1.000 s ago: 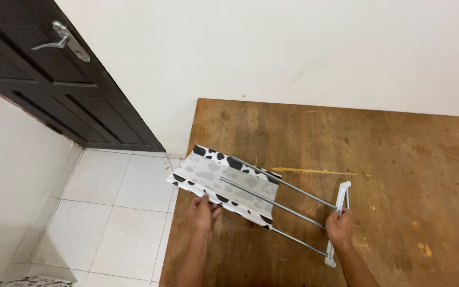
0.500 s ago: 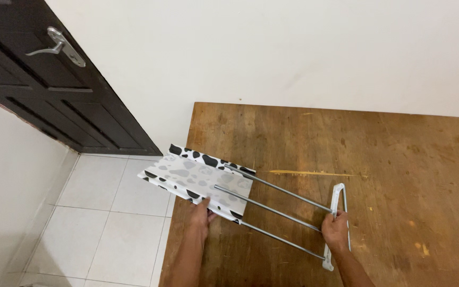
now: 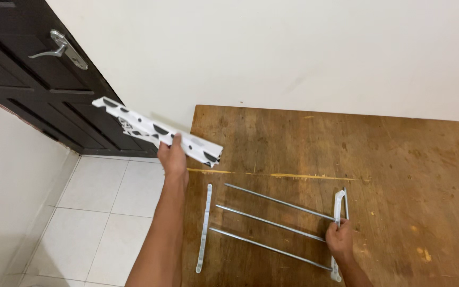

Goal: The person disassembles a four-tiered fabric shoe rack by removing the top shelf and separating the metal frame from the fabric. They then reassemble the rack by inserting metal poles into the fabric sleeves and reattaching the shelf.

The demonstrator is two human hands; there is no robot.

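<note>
Cow-print fabric sleeve (image 3: 158, 131), white with black and grey blotches, being held up off the wooden table (image 3: 399, 159), clamped in the left hand (image 3: 174, 155) with fingers wrapped around its lower edge near the middle. Long axis running from upper left, in front of the dark door (image 3: 38, 90), down to the right over the table's near-left corner. Lying well apart from it and below: metal rack frame (image 3: 272, 223), three thin rods stretching between a loose-looking white end bar (image 3: 204, 228) on the left and a white end piece (image 3: 338, 212) on the right. Right hand (image 3: 339, 239) closing around that right end piece, pinning it to the table. Left hand nearer the sleeve, right hand nearer the rods. Showing no packages, labels or signs anywhere; only a silver lever handle (image 3: 59, 45) on the door and pale floor tiles (image 3: 102, 212) beside the table.
</note>
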